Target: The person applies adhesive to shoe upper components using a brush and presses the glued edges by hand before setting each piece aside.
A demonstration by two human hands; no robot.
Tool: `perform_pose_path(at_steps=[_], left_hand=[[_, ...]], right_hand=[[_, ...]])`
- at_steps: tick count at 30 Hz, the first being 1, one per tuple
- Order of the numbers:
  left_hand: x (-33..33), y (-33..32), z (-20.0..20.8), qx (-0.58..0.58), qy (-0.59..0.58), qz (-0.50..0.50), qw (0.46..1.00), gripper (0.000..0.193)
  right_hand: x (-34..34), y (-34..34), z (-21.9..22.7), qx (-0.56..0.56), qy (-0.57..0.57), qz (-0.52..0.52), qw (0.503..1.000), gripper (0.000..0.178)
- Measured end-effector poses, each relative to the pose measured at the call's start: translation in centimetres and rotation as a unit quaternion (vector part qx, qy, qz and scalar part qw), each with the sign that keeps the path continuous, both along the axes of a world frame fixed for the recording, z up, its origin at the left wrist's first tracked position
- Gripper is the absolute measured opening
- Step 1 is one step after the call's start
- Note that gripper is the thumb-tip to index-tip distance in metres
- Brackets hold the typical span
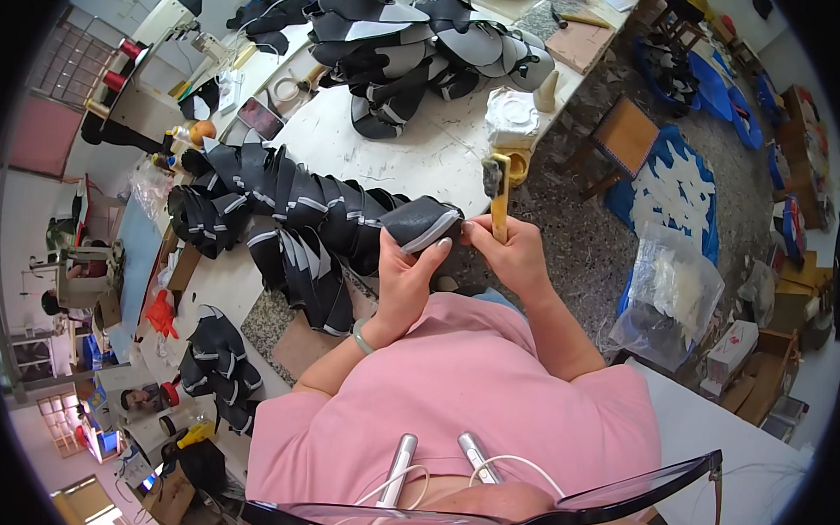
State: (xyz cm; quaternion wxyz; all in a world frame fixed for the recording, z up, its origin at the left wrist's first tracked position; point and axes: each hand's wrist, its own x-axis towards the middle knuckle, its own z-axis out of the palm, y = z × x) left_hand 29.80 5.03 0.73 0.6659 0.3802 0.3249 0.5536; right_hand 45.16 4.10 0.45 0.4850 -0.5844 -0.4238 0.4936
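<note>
My left hand [403, 285] is closed on a black shoe upper piece [420, 221] with a light grey strip along its edge, its thumb pressing on the near side. At the right end of that piece, the fingertips of my right hand [514, 258] pinch or touch its edge. The right hand is also closed around the yellow handle of a small upright tool [499, 205] with a dark head, which looks like a hammer. To the left, long overlapping rows of similar black upper pieces [297, 198] lie on the white table [414, 160].
A large heap of black and grey pieces [400, 49] covers the table's far side. A yellow pot [516, 164] stands at its right edge near a white lump [512, 116]. A sewing machine [169, 22] is far left; a stool [623, 135] and plastic bag [668, 299] are right.
</note>
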Motion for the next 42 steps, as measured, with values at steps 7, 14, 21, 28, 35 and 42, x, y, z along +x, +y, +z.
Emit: perform_pose_path(at_steps=[7, 14, 21, 28, 35, 42], left_hand=[[-0.3, -0.3, -0.7, 0.039, 0.082, -0.022, 0.996, 0.039], [-0.6, -0.9, -0.7, 0.060, 0.099, -0.020, 0.993, 0.042], [-1.4, -0.4, -0.6, 0.042, 0.114, 0.019, 0.992, 0.038], [-2.8, 1.4, 1.3, -0.074, 0.028, 0.003, 0.997, 0.033], [-3.5, 2.4, 0.4, -0.143, -0.038, -0.059, 0.987, 0.034], [-2.6, 1.3, 0.3, -0.046, 0.055, -0.014, 0.997, 0.034]], right_hand=[[0.1, -0.2, 0.0, -0.012, 0.021, 0.052, 0.998, 0.014], [-0.4, -0.2, -1.0, 0.015, 0.096, 0.012, 0.995, 0.006], [-1.5, 0.6, -2.1, 0.088, 0.003, -0.001, 0.996, 0.004], [-1.9, 1.1, -1.9, 0.071, 0.084, 0.023, 0.994, 0.007], [-1.3, 1.4, -0.7, -0.041, 0.228, 0.047, 0.972, 0.012], [-1.2, 1.1, -0.4, 0.005, 0.124, 0.057, 0.991, 0.016]])
